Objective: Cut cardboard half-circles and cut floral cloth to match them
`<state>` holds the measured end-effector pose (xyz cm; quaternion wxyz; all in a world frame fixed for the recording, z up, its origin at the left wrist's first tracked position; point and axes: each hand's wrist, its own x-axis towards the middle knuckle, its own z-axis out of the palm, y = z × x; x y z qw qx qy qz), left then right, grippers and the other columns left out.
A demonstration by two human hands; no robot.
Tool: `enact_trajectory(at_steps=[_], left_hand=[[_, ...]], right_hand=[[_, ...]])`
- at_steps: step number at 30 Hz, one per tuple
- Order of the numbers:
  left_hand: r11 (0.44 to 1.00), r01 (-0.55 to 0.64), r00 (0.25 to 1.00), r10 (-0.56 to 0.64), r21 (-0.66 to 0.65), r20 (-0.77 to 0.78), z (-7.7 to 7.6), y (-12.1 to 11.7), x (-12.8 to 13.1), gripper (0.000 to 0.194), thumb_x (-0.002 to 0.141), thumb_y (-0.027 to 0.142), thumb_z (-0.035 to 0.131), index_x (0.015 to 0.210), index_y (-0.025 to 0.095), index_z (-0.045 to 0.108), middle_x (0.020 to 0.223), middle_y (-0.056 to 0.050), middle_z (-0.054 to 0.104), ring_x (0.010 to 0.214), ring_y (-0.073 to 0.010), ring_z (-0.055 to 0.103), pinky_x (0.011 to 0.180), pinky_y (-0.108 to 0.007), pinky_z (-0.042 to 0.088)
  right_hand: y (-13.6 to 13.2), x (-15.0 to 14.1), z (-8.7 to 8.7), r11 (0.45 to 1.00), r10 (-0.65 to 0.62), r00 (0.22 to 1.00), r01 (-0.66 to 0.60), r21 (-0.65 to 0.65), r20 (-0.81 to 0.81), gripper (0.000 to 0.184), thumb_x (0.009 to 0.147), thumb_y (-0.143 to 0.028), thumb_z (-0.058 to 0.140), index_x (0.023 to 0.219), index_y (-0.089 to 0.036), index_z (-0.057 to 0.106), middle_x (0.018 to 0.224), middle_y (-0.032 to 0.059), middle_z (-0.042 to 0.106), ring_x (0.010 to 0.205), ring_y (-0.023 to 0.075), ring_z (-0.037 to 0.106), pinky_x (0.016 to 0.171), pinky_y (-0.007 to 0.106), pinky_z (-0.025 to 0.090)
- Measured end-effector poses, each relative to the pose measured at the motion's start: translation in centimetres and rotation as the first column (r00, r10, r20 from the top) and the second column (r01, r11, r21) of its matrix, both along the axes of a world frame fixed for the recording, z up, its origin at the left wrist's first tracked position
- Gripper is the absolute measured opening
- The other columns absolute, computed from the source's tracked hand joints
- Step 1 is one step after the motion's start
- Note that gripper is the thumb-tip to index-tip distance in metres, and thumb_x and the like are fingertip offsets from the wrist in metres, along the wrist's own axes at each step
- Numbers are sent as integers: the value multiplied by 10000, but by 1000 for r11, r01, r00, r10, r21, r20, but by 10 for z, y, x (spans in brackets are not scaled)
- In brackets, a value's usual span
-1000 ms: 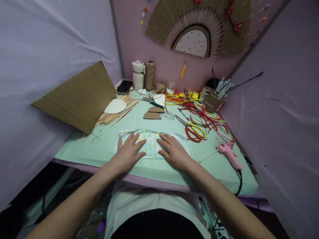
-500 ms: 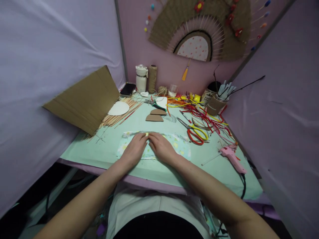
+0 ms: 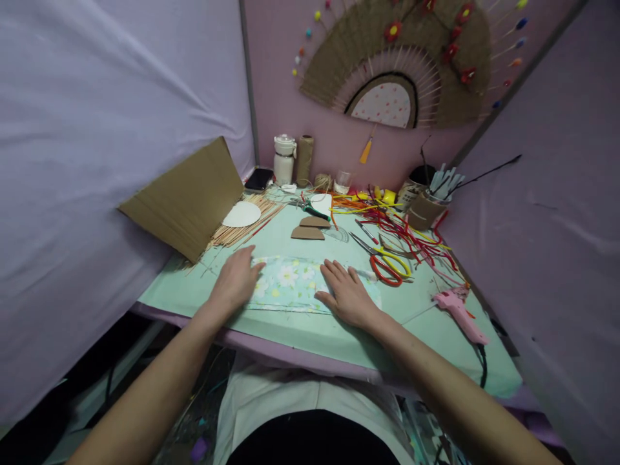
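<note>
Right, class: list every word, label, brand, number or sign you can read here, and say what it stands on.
No text can be read.
Protractor: fine marks, too small to read.
Back pot: dark marks, too small and blurred to tell whether they are letters.

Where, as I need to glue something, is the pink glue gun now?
In the head view, the pink glue gun lies near the right edge of the table, to the right of the red scissors handle.

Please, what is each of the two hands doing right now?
Left hand: partly open, at the left end of the floral cloth, no clear grip.
Right hand: open, spread on the cloth, holding nothing.
</note>
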<state>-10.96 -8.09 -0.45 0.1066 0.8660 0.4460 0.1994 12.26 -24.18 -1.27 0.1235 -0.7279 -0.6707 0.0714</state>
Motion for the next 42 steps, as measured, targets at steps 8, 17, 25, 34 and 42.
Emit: enact_trajectory(at_steps=[8, 17, 25, 34, 42], left_hand=[[955, 79, 987, -36, -284, 155, 14, 40, -14, 333, 754, 322, 535, 1028, 161, 636, 789, -33, 658, 760, -200, 615, 702, -292, 450], [662, 288, 818, 205, -691, 538, 46, 1, 1, 444, 647, 295, 701, 1038, 145, 556, 670, 21, 637, 586, -127, 603, 631, -278, 505], [660, 409, 776, 111, -630, 621, 42, -3, -3, 378, 737, 300, 634, 1070, 151, 538, 984, -99, 690, 886, -205, 678, 846, -390, 530], [950, 313, 941, -308, -13, 140, 13, 13, 2, 433, 722, 129, 520, 1145, 180, 594, 1086, -89, 634, 1060, -246, 568, 938, -396, 449], [967, 251, 965, -246, -38, 95, 8, 46, 2, 242, 751, 139, 460, 855, 176, 676, 901, -72, 690, 860, -216, 602, 782, -327, 462]], right_hand=[[45, -62, 27, 948, 237, 949, -179, 263, -209, 385, 929, -399, 523, 1207, -142, 584, 1210, 140, 622, 1153, 241, 545, 1006, 372, 410], [68, -96, 12, 984, 64, 882, 22, 175, -467, 448, 700, -541, 718, 906, -191, 528, 871, 28, 594, 781, 181, 544, 676, 289, 423], [72, -105, 8, 960, -93, 690, 255, 120, -718, 121, 735, -257, 588, 754, -209, 478, 663, -48, 523, 621, 130, 486, 594, 245, 352], [77, -96, 2, 958, -39, 509, 265, 114, -860, 92, 696, -125, 499, 742, -184, 554, 599, -59, 499, 548, 97, 448, 544, 211, 336], [62, -99, 18, 990, 128, 790, -62, 130, -599, 176, 820, -365, 634, 794, -211, 715, 837, 18, 700, 816, 165, 584, 774, 287, 398]])
